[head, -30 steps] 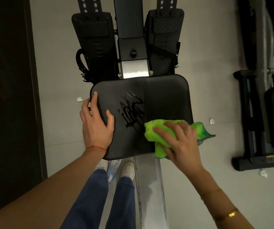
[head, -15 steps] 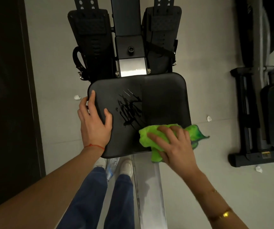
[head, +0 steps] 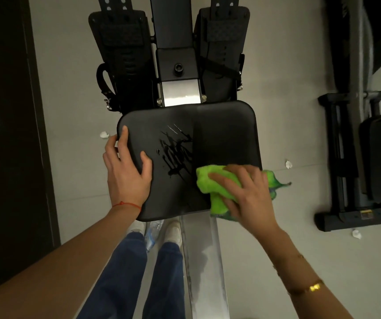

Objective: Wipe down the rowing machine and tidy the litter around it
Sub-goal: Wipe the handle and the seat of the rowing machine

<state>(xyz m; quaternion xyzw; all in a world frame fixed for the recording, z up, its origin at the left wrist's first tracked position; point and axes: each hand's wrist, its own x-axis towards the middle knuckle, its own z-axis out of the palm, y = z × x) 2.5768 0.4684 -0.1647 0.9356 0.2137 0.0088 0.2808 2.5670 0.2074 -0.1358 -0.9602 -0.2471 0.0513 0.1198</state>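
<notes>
Pale grey flooring (head: 288,111) underlies the rowing machine, whose black seat (head: 221,134) sits on a steel rail (head: 203,261) below two footplates (head: 120,49). Right hand (head: 247,194) lies on a green cloth (head: 210,180) at the seat's near right corner, fingers spread and bent over it, pressing it down; left hand (head: 125,173) grips the seat's left edge, thumb on top, fingers wrapped over the rim, with a wet smear (head: 175,153) between the hands. Outward, white paper scraps (head: 104,134) lie on the floor either side, a plastic bottle (head: 154,231) between the person's shoes, and another machine (head: 357,157) at far right.
</notes>
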